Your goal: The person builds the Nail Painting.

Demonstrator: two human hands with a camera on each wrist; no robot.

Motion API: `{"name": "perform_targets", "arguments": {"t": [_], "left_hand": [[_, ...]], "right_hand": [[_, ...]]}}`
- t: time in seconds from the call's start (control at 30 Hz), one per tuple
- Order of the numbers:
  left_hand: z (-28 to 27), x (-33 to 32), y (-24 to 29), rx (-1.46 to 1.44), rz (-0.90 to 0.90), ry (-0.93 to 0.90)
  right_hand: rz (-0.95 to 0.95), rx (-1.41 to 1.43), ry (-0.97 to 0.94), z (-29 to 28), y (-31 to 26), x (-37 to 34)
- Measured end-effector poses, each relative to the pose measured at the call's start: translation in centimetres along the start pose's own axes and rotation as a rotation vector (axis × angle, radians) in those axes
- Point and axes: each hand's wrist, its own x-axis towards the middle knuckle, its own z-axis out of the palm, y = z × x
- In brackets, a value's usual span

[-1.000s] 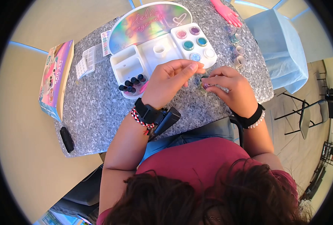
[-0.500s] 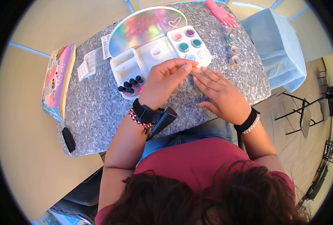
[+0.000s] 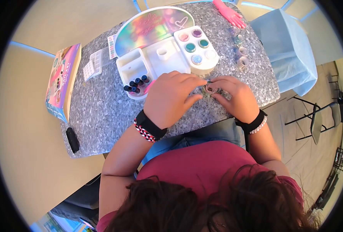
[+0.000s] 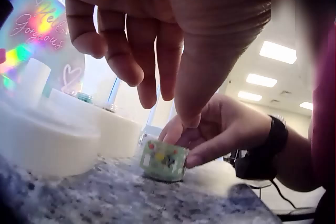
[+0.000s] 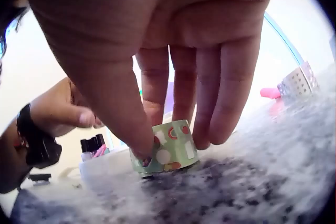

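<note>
My right hand (image 3: 239, 99) pinches a short roll of green patterned sticker tape (image 5: 172, 148) between thumb and fingers, low over the speckled table. The roll's coiled edge faces up in the head view, and colourful little pictures dot its outer side in both wrist views. Just left of it hovers my left hand (image 3: 172, 98), fingers loosely bent and thumb apart. Nothing shows between those fingers in the left wrist view. Beyond the hands stands a white nail-art station (image 3: 167, 65) with a shiny upright back panel (image 3: 154, 31).
Glitter pots (image 3: 196, 59) sit in the station's right section, dark-capped bottles (image 3: 136, 83) in its left. More tape rolls (image 3: 242, 62) line the table's right side near a pink model hand (image 3: 231, 15). A colourful box (image 3: 63, 81), a clear tray (image 3: 93, 66) and a black object (image 3: 72, 140) lie left.
The right hand let go of the roll and stretched its fingers toward the left fingertips, then came back to grip the roll. My left hand turned over and its pinched fingertips parted.
</note>
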Motion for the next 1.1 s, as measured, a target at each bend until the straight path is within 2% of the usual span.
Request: {"name": "perform_targets", "arguments": {"t": [0.03, 0.1, 0.13, 0.2, 0.23, 0.27, 0.33, 0.4, 0.5, 0.63, 0.7, 0.73, 0.8, 0.87, 0.93, 1.1], "left_hand": [[0.1, -0.1, 0.0, 0.021, 0.015, -0.020], [0.3, -0.3, 0.2, 0.047, 0.030, -0.038], [0.5, -0.3, 0.3, 0.077, 0.049, -0.002], [0.4, -0.6, 0.5, 0.116, 0.061, 0.033], [0.1, -0.8, 0.5, 0.076, 0.109, 0.043], [-0.4, -1.1, 0.4, 0.042, 0.155, 0.053], [-1.5, -2.1, 0.2, 0.054, 0.121, 0.071], [-3.2, -2.9, -0.2, 0.070, 0.089, 0.092], [-7.1, -4.4, -1.9, 0.106, -0.251, 0.394], [-11.2, -4.9, -7.6, 0.229, -0.392, 0.409], [-12.3, -4.7, -10.0, 0.337, -0.142, 0.188], [-12.5, -4.4, -10.7, 0.343, -0.141, 0.190], [-12.7, -3.9, -11.5, 0.417, -0.046, -0.050], [-12.3, -3.8, -11.8, 0.426, -0.006, -0.088], [-12.0, -3.7, -11.8, 0.553, 0.064, -0.181], [-11.7, -3.4, -11.0, 0.596, 0.045, -0.210]], "right_hand": [[-0.002, 0.003, 0.000, -0.1, -0.2, 0.1], [0.145, 0.278, -0.017, -0.4, -0.7, 0.6], [0.140, 0.280, -0.017, -0.4, -1.0, 0.6], [0.304, 0.673, -0.017, -0.3, -1.6, 0.6], [0.310, 0.775, -0.127, -0.4, -1.0, 0.7], [0.291, 0.789, -0.134, -0.3, -1.1, 0.9], [0.318, 1.028, -0.158, -0.4, -2.1, 1.2], [0.273, 1.059, -0.173, -0.5, -2.7, 1.6], [0.218, 0.867, -0.032, -0.4, -2.3, 1.5], [0.229, 0.857, 0.035, -0.1, -0.8, 0.8], [0.223, 0.838, 0.050, -0.2, -0.8, 0.4], [0.228, 0.819, 0.069, -0.2, -0.7, 0.3], [0.234, 0.812, 0.081, -0.5, -0.7, -0.1], [0.246, 0.800, 0.096, -0.7, -0.5, -0.4], [0.249, 0.777, 0.113, -0.9, -0.2, -0.8], [0.251, 0.755, 0.141, -1.4, 0.2, -1.3]]}}
